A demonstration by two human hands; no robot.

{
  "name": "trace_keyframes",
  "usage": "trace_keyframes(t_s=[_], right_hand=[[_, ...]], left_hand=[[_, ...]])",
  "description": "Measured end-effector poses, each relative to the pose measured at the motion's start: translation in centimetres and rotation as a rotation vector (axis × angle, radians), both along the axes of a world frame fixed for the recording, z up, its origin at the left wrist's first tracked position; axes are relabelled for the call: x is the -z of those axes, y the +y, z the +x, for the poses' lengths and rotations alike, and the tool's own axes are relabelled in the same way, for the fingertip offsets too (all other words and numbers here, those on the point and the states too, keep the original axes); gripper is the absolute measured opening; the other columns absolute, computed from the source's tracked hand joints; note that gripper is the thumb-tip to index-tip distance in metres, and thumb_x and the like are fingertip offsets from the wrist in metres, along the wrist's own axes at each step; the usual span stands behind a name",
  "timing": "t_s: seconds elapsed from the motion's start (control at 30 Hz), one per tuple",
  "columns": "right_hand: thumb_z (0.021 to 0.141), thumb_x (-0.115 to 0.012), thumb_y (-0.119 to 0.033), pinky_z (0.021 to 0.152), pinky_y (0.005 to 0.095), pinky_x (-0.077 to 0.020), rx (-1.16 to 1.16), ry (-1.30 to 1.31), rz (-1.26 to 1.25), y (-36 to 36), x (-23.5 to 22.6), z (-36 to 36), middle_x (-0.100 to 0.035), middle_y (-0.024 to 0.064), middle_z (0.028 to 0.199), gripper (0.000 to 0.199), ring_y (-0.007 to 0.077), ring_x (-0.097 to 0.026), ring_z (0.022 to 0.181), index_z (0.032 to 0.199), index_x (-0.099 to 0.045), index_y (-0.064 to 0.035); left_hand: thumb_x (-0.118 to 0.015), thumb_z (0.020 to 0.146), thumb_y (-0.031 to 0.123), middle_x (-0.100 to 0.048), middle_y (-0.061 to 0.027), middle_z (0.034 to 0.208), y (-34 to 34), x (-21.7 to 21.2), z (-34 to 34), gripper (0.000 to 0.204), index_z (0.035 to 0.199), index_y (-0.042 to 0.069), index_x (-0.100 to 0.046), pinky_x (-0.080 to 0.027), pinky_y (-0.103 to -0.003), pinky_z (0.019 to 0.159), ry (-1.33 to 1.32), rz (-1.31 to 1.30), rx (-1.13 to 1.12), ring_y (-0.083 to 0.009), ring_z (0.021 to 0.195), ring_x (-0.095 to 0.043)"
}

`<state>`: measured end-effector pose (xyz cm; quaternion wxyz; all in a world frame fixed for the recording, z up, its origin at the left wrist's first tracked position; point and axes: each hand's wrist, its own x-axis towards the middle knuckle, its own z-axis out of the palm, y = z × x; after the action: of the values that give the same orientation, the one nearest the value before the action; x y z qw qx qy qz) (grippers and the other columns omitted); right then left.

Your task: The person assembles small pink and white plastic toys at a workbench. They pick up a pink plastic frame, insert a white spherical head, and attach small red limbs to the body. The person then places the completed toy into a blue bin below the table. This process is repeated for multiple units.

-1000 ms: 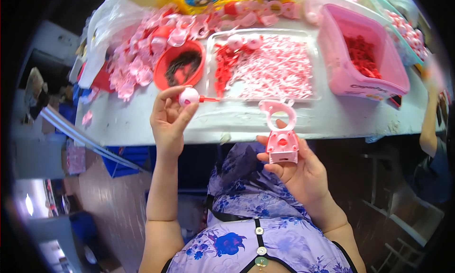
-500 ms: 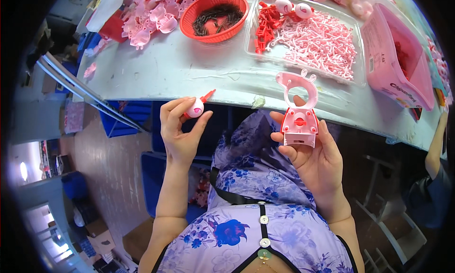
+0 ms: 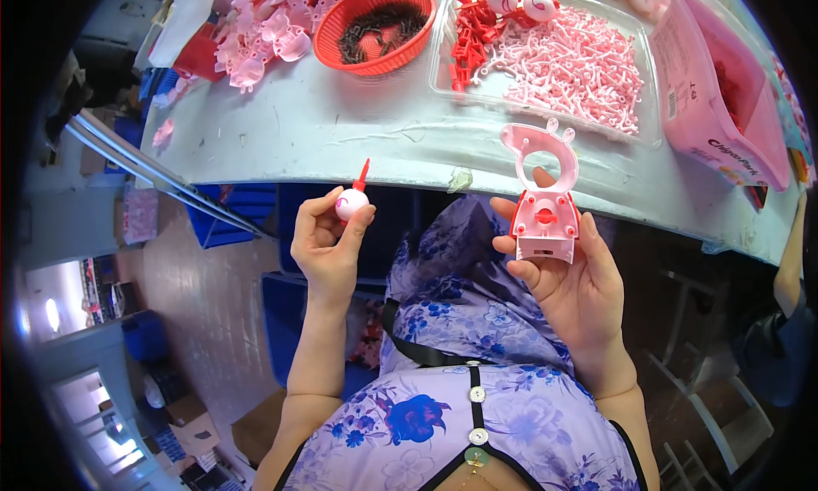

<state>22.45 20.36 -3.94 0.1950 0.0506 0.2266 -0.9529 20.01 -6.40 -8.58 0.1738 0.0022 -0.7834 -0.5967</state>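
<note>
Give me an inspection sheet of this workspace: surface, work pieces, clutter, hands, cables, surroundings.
Surface: pale table, marked in places.
Work pieces: white ball with red stem; pink frame.
Clutter: red basket of dark pieces, clear tray of pink parts and red parts, pink bin, loose pink shells.
Left hand: pinches the ball.
Right hand: holds the frame.
Cables: nothing seen.
Surroundings: blue crate below the table's edge; another person's arm, far right.

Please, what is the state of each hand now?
Left hand: closed, holding a white ball with a red stick.
Right hand: partly closed, holding a pink toy part.
</note>
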Motion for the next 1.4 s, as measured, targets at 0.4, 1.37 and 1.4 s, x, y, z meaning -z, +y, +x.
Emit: trace_keyframes(t_s=[0.4,1.37,1.4], right_hand=[[0.102,-0.028,-0.036,0.088,0.0346,-0.0543,-0.039,-0.025,0.046,-1.2,-0.7,-0.2,-0.041,0.03,0.135,0.055,0.0327,-0.059,0.109,0.146,-0.021,-0.0031],[0.101,-0.031,-0.038,0.092,0.035,-0.0506,-0.059,-0.002,0.07,-0.5,-0.5,-0.2,-0.042,0.0246,0.137,0.057,0.03,-0.058,0.113,0.147,-0.019,-0.0059],[0.101,-0.031,-0.038,0.092,0.035,-0.0505,-0.068,0.005,0.074,-0.7,-0.6,-0.3,-0.042,0.0244,0.137,0.057,0.0298,-0.058,0.113,0.147,-0.019,-0.006]], left_hand=[[-0.068,0.084,-0.001,-0.063,-0.015,0.089,1.0,-0.5,-0.3,0.026,0.105,-0.006,-0.055,-0.059,-0.03,0.072,-0.062,0.191,-0.053,-0.0182,0.079,-0.066],[-0.062,0.091,0.014,-0.062,-0.0145,0.086,0.7,0.1,0.1,0.026,0.106,-0.003,-0.051,-0.06,-0.031,0.065,-0.001,0.22,-0.016,-0.0203,0.072,-0.068],[-0.062,0.091,0.015,-0.062,-0.0143,0.086,0.6,0.2,0.0,0.026,0.106,-0.003,-0.051,-0.06,-0.031,0.064,0.008,0.235,-0.017,-0.0202,0.072,-0.068]])
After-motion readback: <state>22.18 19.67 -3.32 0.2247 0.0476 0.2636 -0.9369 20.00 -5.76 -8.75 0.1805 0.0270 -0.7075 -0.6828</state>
